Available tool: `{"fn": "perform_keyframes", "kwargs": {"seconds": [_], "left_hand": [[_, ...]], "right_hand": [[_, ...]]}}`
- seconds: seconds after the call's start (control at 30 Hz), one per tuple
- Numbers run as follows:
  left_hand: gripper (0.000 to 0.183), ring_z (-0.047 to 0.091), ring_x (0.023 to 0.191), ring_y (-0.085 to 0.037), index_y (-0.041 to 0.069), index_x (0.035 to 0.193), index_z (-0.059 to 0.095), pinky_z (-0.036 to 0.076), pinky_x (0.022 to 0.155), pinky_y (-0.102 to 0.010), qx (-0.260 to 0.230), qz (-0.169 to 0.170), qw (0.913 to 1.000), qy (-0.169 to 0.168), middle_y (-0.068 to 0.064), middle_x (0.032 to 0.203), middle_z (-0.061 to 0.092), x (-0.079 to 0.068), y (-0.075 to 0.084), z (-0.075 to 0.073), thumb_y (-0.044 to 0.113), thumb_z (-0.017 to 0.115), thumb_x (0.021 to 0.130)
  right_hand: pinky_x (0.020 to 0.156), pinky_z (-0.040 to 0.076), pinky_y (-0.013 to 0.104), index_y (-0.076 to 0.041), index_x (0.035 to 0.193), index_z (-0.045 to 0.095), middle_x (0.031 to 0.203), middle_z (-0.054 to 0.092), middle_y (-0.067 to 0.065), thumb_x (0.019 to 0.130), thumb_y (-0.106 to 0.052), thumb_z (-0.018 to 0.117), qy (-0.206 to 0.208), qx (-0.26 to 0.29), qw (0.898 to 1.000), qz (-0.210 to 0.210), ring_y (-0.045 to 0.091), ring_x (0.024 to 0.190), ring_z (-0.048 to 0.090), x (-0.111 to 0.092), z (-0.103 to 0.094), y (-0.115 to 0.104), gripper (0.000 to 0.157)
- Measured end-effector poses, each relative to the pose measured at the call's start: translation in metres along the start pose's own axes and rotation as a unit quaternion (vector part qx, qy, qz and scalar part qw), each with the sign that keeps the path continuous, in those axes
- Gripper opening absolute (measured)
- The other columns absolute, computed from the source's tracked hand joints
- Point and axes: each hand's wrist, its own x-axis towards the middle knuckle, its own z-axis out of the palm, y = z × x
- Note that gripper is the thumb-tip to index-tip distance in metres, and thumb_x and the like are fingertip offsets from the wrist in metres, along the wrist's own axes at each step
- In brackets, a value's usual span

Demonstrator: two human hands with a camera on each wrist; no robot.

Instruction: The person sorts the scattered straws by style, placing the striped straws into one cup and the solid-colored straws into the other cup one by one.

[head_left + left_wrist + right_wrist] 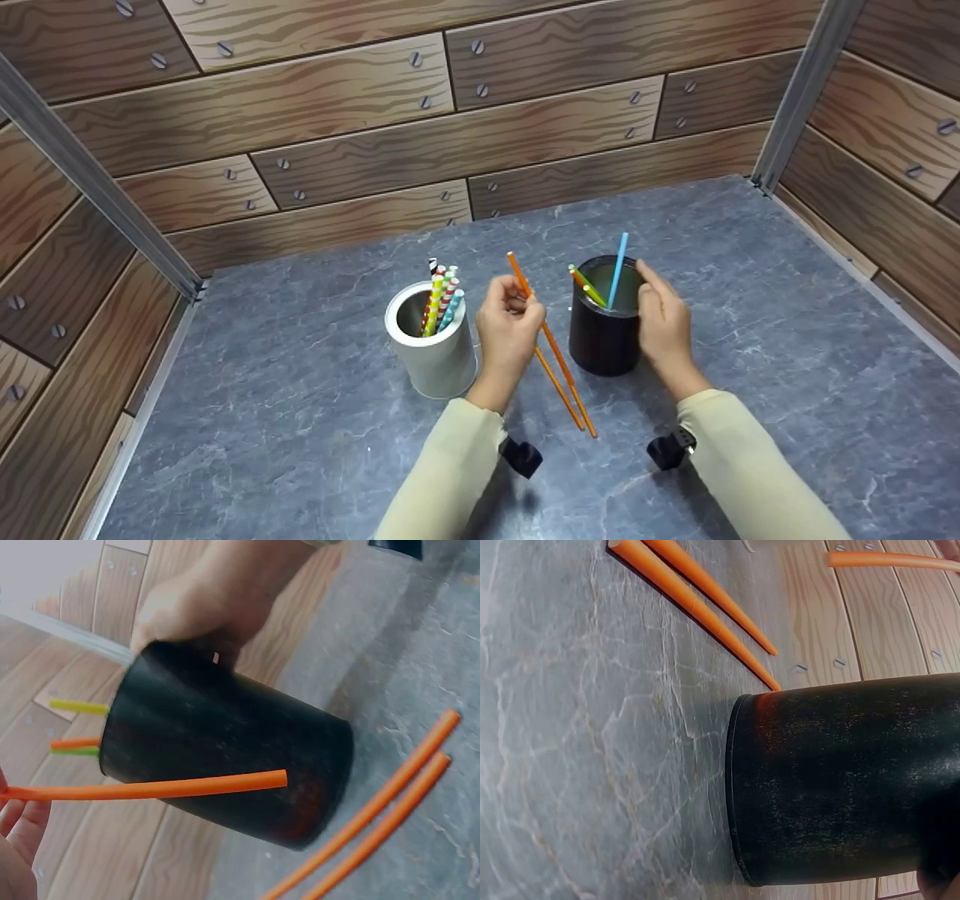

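My left hand point(510, 326) pinches an orange straw point(187, 787) near its upper end. This straw slants down in front of the black can's side. My right hand point(664, 330) grips a black can point(604, 345) from its right, with a finger at the rim; some of its fingers are hidden behind the can. A blue straw point(618, 270) and a few green, orange and yellow ones stand in the black can. Two more orange straws point(694, 607) lie side by side on the table, left of the black can.
Left of my left hand stands a white can point(442, 367) with several striped paper straws point(442, 300) in it. The grey marbled tabletop point(285, 420) is bounded by wood-patterned walls point(360, 150) at the back and both sides.
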Motion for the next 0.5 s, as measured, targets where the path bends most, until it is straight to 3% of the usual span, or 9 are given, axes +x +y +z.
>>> {"fn": "perform_keyframes", "kwargs": {"seconds": [0.37,0.5], "left_hand": [[0.014,0.051,0.061,-0.008,-0.004,0.087,0.052,0.045,0.050,-0.019,-0.062,0.035,0.9967,0.038,-0.011,0.072,0.055,0.007,0.024,-0.002,-0.010,0.054,0.075],[0.012,0.054,0.064,-0.008,-0.007,0.089,0.052,0.051,0.055,-0.022,-0.097,0.046,0.9932,0.044,-0.013,0.073,0.055,0.009,0.032,-0.003,-0.009,0.055,0.077]], "right_hand": [[0.097,0.038,0.036,-0.003,0.129,0.054,0.132,0.053,0.014,0.094,-0.010,0.038,0.009,0.001,1.000,-0.004,0.019,0.098,0.047,0.000,0.000,0.000,0.039],[0.097,0.038,0.037,-0.002,0.127,0.055,0.130,0.054,0.014,0.093,-0.009,0.039,0.015,-0.002,1.000,-0.011,0.019,0.098,0.048,0.000,0.001,0.000,0.039]]}}
